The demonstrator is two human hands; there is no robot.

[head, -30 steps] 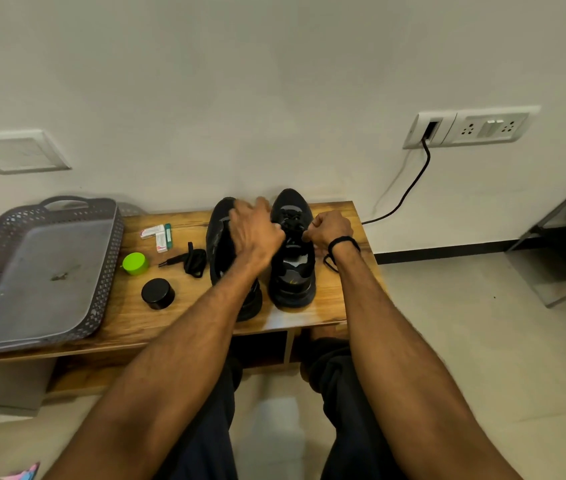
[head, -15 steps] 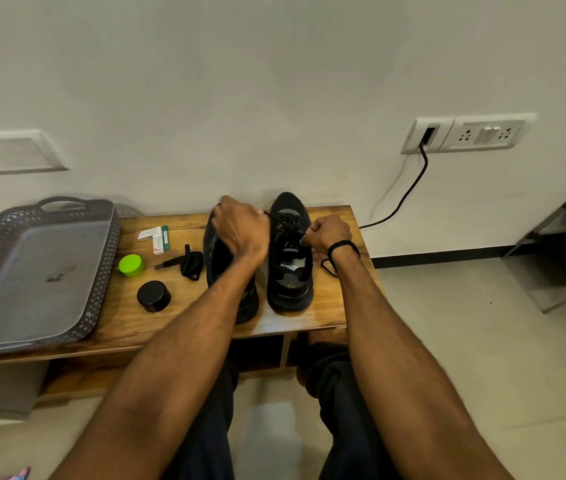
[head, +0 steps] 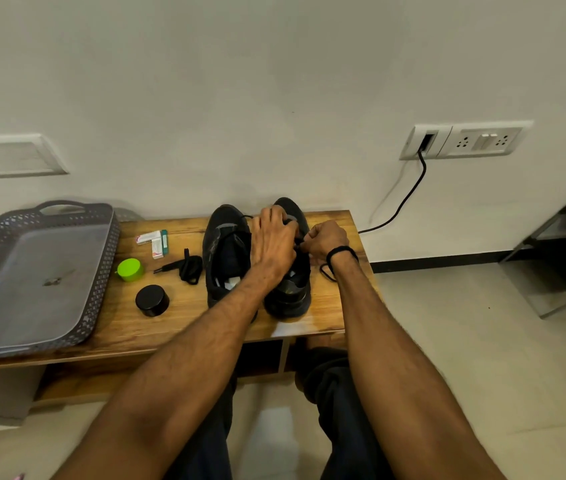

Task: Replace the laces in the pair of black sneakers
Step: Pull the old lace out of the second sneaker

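Two black sneakers stand side by side on the wooden bench point(head: 205, 317), toes toward the wall. The left sneaker point(head: 226, 258) is open, and a thin black lace runs across its top. My left hand point(head: 272, 242) lies over the lacing area of the right sneaker point(head: 288, 296) with curled fingers, hiding the eyelets. My right hand point(head: 324, 239) pinches a black lace end at that shoe's right side; the lace loops down past my wrist point(head: 326, 271). A bundled black lace point(head: 188, 268) lies on the bench left of the shoes.
A grey perforated tray point(head: 101, 271) takes up the bench's left end. Between it and the shoes sit a green cap point(head: 130, 270), a black round tin point(head: 152, 300) and small white packets point(head: 155, 241). A black cable point(head: 402, 202) runs from the wall socket.
My left hand has moved right, from over the left sneaker onto the right sneaker's laces, uncovering the left shoe. My right hand stays at the right shoe's side.
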